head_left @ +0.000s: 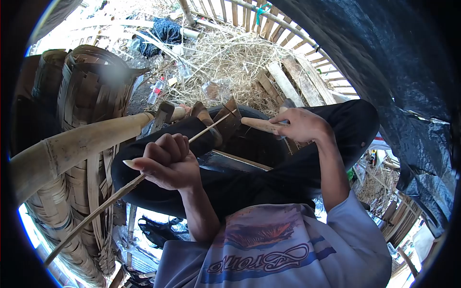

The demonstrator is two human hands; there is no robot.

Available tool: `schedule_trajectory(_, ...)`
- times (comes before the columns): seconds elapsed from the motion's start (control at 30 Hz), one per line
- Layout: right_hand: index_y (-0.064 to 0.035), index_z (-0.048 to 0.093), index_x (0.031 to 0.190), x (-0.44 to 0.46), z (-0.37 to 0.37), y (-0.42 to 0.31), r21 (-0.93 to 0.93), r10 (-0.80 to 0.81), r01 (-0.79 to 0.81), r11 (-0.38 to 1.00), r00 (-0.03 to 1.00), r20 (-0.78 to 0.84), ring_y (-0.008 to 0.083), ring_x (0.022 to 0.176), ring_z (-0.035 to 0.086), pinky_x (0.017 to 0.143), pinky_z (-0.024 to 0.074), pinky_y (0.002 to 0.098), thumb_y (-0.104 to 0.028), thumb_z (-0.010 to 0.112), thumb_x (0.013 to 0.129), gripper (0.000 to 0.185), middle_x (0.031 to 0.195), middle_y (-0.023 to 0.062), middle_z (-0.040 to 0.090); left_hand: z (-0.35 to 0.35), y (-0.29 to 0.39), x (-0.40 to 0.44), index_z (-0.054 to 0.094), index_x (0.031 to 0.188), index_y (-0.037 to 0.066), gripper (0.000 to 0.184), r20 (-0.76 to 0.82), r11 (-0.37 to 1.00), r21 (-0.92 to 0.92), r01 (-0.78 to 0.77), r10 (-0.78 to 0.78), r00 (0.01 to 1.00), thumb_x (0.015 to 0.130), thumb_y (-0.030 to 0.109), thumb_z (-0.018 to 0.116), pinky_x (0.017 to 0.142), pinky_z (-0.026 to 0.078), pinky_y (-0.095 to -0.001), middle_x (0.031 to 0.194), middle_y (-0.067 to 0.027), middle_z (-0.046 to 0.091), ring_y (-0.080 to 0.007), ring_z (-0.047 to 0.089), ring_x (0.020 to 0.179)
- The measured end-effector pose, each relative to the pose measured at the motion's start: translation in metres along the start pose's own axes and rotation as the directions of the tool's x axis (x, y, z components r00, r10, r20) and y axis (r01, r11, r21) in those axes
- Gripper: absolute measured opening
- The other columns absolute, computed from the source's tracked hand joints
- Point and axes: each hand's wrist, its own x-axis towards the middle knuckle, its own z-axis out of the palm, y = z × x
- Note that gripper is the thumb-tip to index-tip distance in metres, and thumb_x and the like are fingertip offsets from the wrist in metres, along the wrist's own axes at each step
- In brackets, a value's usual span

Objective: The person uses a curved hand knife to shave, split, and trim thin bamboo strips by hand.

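Note:
My left hand (168, 163) is closed around a long thin bamboo stick (96, 212), its thumb pointing left. The stick slants from the lower left up to the middle, where its tip lies near a brown flat piece (227, 116) between my legs. In my right hand (306, 126), above my bent knee, is a tool with a pale, tapering wooden handle (259, 125). That handle points left toward the stick's tip, apart from it. The fingers hide much of the tool, and its blade, if any, cannot be made out.
A thick bamboo pole (81, 146) and tall woven bamboo baskets (91, 86) stand close on my left. Bamboo shavings (225, 62), a plastic bottle (155, 90) and planks (300, 79) lie ahead. A dark tarp (365, 43) hangs at the right, beside a slatted fence (273, 26).

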Motion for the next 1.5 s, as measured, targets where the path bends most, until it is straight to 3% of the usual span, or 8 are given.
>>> schedule_trajectory(0.1, -0.0132, 0.062, 0.116, 0.018, 0.004, -0.007, 0.167, 0.269, -0.292, 0.942, 0.952, 0.146, 0.0223, 0.084, 0.064, 0.078, 0.0495, 0.0333, -0.022, 0.06, 0.079, 0.039, 0.087, 0.0108, 0.068, 0.001, -0.002, -0.001, 0.019, 0.059, 0.016, 0.053, 0.007, 0.996, 0.085, -0.034, 0.034, 0.999, 0.096, 0.053, 0.026, 0.04, 0.006, -0.0253, 0.049, 0.0048, 0.013, -0.0064, 0.006, 0.044)
schedule_trajectory(0.2, -0.0142, 0.062, 0.116, 0.016, -0.012, -0.025, 0.124, 0.302, -0.326, 0.937, 0.936, 0.181, 0.0232, 0.081, 0.065, 0.079, 0.0494, 0.0337, -0.022, 0.06, 0.078, 0.038, 0.085, 0.0123, 0.068, 0.0, 0.0, 0.001, 0.019, 0.059, 0.016, 0.052, 0.023, 1.0, 0.01, -0.009, 0.009, 1.0, 0.096, 0.052, 0.026, 0.04, 0.006, -0.0253, 0.049, 0.0047, 0.013, -0.0064, 0.006, 0.044)
schedule_trajectory(0.33, -0.0161, 0.06, 0.118, 0.002, -0.011, -0.027, -0.051, 0.111, -0.108, 0.993, 0.992, 0.06, 0.0227, 0.075, 0.065, 0.077, 0.0497, 0.0334, -0.023, 0.06, 0.08, 0.039, 0.082, 0.0129, 0.068, 0.001, -0.001, -0.001, 0.019, 0.059, 0.016, 0.053, 0.036, 0.999, -0.047, 0.009, -0.008, 0.999, 0.096, 0.052, 0.026, 0.04, 0.006, -0.0253, 0.049, 0.0047, 0.014, -0.0063, 0.006, 0.044)
schedule_trajectory(0.4, -0.018, 0.06, 0.119, -0.009, -0.017, -0.038, -0.122, 0.112, -0.104, 0.987, 0.992, 0.054, 0.0249, 0.099, 0.062, 0.087, 0.0465, 0.0342, -0.027, 0.054, 0.083, 0.037, 0.102, 0.0113, 0.066, 0.002, 0.0, -0.003, 0.019, 0.059, 0.016, 0.053, 0.038, 0.999, -0.033, 0.005, -0.003, 0.999, 0.096, 0.053, 0.025, 0.04, 0.006, -0.0253, 0.049, 0.0047, 0.014, -0.0064, 0.006, 0.044)
schedule_trajectory(0.63, -0.0171, 0.062, 0.117, 0.011, -0.011, -0.027, -0.023, 0.194, -0.193, 0.981, 0.973, 0.123, 0.0263, 0.083, 0.065, 0.08, 0.0487, 0.0351, -0.022, 0.062, 0.078, 0.039, 0.086, 0.0114, 0.068, 0.0, 0.001, -0.001, 0.02, 0.059, 0.016, 0.053, 0.025, 1.0, 0.018, 0.023, -0.023, 0.999, 0.096, 0.053, 0.024, 0.04, 0.006, -0.0257, 0.048, 0.0045, 0.014, -0.0065, 0.005, 0.044)
schedule_trajectory(0.8, -0.015, 0.061, 0.117, -0.012, -0.016, -0.035, -0.159, -0.038, 0.031, 0.987, 0.998, -0.045, 0.025, 0.084, 0.065, 0.081, 0.0487, 0.0356, -0.022, 0.059, 0.079, 0.039, 0.087, 0.0123, 0.068, 0.0, 0.0, -0.002, 0.02, 0.059, 0.015, 0.053, 0.028, 0.999, -0.035, 0.004, -0.003, 1.0, 0.096, 0.052, 0.024, 0.039, 0.006, -0.0257, 0.048, 0.0045, 0.014, -0.0066, 0.006, 0.044)
schedule_trajectory(0.9, -0.0136, 0.062, 0.115, 0.019, -0.005, -0.034, -0.098, 0.193, -0.183, 0.978, 0.975, 0.112, 0.0267, 0.088, 0.064, 0.083, 0.0479, 0.0358, -0.023, 0.061, 0.077, 0.039, 0.093, 0.0138, 0.067, 0.0, 0.0, -0.002, 0.02, 0.059, 0.015, 0.053, 0.034, 0.999, -0.033, 0.027, -0.026, 0.999, 0.096, 0.052, 0.024, 0.039, 0.006, -0.0259, 0.048, 0.0044, 0.014, -0.0067, 0.006, 0.044)
schedule_trajectory(1.5, -0.0148, 0.063, 0.115, 0.016, 0.004, -0.024, -0.055, 0.201, -0.198, 0.979, 0.977, 0.07, 0.0284, 0.103, 0.059, 0.093, 0.0425, 0.0346, -0.029, 0.061, 0.079, 0.038, 0.108, 0.0151, 0.063, 0.005, 0.001, -0.002, 0.021, 0.058, 0.015, 0.053, -0.036, 1.0, -0.014, -0.005, 0.004, 0.999, 0.096, 0.052, 0.025, 0.04, 0.007, -0.0247, 0.047, 0.0041, 0.016, -0.0061, 0.007, 0.043)
